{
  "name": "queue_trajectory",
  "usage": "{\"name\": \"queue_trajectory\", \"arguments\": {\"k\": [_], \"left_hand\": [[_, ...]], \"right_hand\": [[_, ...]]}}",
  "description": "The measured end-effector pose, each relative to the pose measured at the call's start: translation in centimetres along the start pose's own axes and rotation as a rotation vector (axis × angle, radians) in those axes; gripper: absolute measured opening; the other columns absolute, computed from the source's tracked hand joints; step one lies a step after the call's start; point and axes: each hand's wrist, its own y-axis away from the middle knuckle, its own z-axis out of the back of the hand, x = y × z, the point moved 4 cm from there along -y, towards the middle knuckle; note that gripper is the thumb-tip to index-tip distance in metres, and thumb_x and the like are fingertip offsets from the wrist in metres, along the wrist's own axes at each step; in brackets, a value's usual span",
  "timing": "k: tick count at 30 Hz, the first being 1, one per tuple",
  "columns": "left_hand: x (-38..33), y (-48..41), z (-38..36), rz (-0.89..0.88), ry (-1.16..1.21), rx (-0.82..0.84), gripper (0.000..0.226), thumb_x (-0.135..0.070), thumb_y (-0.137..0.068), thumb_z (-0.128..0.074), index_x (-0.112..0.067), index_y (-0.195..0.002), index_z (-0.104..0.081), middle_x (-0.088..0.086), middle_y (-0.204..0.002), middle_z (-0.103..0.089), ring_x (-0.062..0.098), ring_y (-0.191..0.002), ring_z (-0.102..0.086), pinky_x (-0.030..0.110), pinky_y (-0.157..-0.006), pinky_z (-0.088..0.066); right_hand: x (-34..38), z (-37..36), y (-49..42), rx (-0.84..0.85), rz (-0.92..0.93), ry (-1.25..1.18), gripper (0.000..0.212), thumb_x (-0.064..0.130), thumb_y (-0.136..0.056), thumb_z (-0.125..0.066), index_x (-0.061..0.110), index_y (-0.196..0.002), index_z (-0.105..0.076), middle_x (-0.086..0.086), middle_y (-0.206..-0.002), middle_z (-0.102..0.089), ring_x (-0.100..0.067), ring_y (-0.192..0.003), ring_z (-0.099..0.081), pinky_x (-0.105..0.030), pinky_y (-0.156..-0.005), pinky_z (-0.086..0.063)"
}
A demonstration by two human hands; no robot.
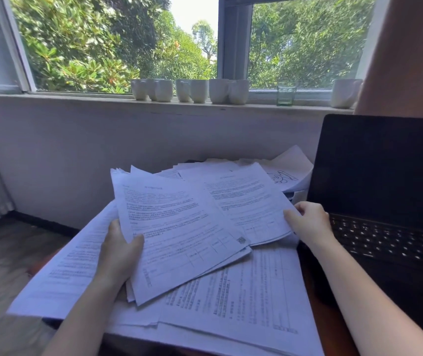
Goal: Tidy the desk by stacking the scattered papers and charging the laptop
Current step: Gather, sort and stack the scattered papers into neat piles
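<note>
Head view: left hand (pixel 120 255) grips sheaf (pixel 179 240); right hand (pixel 310 222) pinches sheet (pixel 251 209).

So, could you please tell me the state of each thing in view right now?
laptop: open, screen dark, no charging cable visible.
loose papers: scattered, unstacked.
left sheaf: raised, gripped by left hand.
right sheaf: gripped by right hand.
mugs: upright on windowsill.
glass: upright.

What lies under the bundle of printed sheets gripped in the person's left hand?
More printed sheets lie spread beneath the bundle that the left hand holds. They cover the desk, except a brown strip by the laptop; anything under them is hidden.
</note>
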Motion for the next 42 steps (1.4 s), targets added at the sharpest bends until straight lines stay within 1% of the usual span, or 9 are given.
{"name": "queue_trajectory", "arguments": {"k": [3, 7, 14, 18, 24, 29, 35, 38, 42], "left_hand": [[0.1, 0.0, 0.1, 0.000, 0.008, -0.005, 0.025, -0.012, -0.089, -0.057, -0.015, -0.112, -0.048, 0.001, -0.103, -0.056, 0.027, -0.099, -0.053, 0.037, -0.081, -0.042], [0.0, 0.1, 0.1, 0.008, 0.037, -0.015, 0.028, -0.012, -0.090, -0.057, -0.012, -0.117, -0.050, 0.003, -0.104, -0.058, 0.027, -0.099, -0.055, 0.037, -0.079, -0.042], [-0.2, 0.3, 0.1, -0.008, 0.059, -0.019, 0.023, -0.011, -0.091, -0.057, -0.014, -0.112, -0.048, 0.001, -0.100, -0.056, 0.025, -0.094, -0.052, 0.034, -0.075, -0.038], [-0.1, 0.3, 0.1, 0.011, 0.062, -0.002, 0.021, -0.012, -0.090, -0.058, -0.014, -0.110, -0.049, 0.001, -0.099, -0.058, 0.026, -0.094, -0.055, 0.036, -0.075, -0.041], [-0.3, 0.2, 0.2, 0.021, 0.032, -0.003, 0.018, -0.015, -0.089, -0.056, -0.011, -0.107, -0.051, 0.003, -0.096, -0.056, 0.026, -0.092, -0.052, 0.034, -0.073, -0.037], [-0.3, -0.1, 0.1, 0.089, 0.079, -0.029, 0.026, -0.030, -0.100, -0.041, -0.006, -0.103, -0.051, 0.007, -0.103, -0.053, 0.024, -0.094, -0.046, 0.032, -0.077, -0.031], [0.3, -1.1, 0.0, 0.117, 0.093, 0.064, 0.034, -0.036, -0.094, -0.053, -0.007, -0.110, -0.064, 0.011, -0.108, -0.066, 0.031, -0.099, -0.059, 0.034, -0.080, -0.040], [-0.4, -0.9, -0.1, 0.069, 0.067, 0.143, 0.038, -0.034, -0.065, -0.055, -0.012, -0.094, -0.068, 0.006, -0.095, -0.070, 0.028, -0.092, -0.063, 0.034, -0.078, -0.046], [-1.1, -0.7, 0.2, 0.001, 0.092, 0.219, 0.027, -0.021, -0.057, -0.052, -0.021, -0.079, -0.067, -0.005, -0.087, -0.071, 0.019, -0.088, -0.066, 0.027, -0.073, -0.048]], "right_hand": [[-0.1, 0.3, -0.1, -0.052, 0.034, -0.021, 0.036, 0.011, -0.086, -0.050, 0.008, -0.053, -0.036, -0.006, -0.055, -0.033, -0.023, -0.059, -0.034, -0.029, -0.049, -0.023], [0.1, 2.3, -0.2, -0.330, 0.152, -0.091, 0.037, 0.009, -0.092, -0.049, -0.004, -0.058, -0.041, -0.006, -0.051, -0.031, -0.023, -0.054, -0.029, -0.034, -0.049, -0.024], [-0.4, 3.1, 0.0, -0.513, 0.168, -0.410, 0.043, 0.005, -0.095, -0.044, 0.012, -0.053, -0.036, 0.001, -0.052, -0.032, -0.011, -0.051, -0.028, -0.019, -0.046, -0.026], [-0.4, 1.5, -0.8, -0.368, 0.077, -0.673, 0.031, 0.006, -0.096, -0.043, -0.013, -0.071, -0.049, -0.007, -0.061, -0.039, -0.004, -0.044, -0.040, -0.016, -0.039, -0.036], [1.9, -2.2, 0.5, 0.069, 0.042, -0.751, 0.024, 0.006, -0.098, -0.044, -0.005, -0.082, -0.059, -0.007, -0.063, -0.045, -0.004, -0.039, -0.041, -0.016, -0.036, -0.035], [4.0, -5.2, 3.3, 0.342, 0.126, -0.613, 0.035, -0.001, -0.098, -0.041, 0.003, -0.065, -0.053, -0.006, -0.056, -0.041, -0.005, -0.031, -0.040, -0.017, -0.035, -0.034], [3.7, -7.2, 4.0, 0.402, 0.220, -0.325, 0.026, 0.004, -0.095, -0.045, -0.009, -0.077, -0.058, -0.006, -0.063, -0.045, -0.012, -0.052, -0.045, -0.031, -0.054, -0.039], [4.0, -7.4, 4.3, 0.432, 0.408, -0.035, 0.023, 0.005, -0.092, -0.046, -0.009, -0.074, -0.052, -0.003, -0.067, -0.042, -0.012, -0.066, -0.037, -0.031, -0.058, -0.028], [4.5, -7.2, 5.0, 0.391, 0.502, 0.093, 0.028, 0.018, -0.093, -0.047, 0.003, -0.070, -0.048, -0.001, -0.065, -0.047, -0.015, -0.065, -0.039, -0.032, -0.059, -0.031]]}}
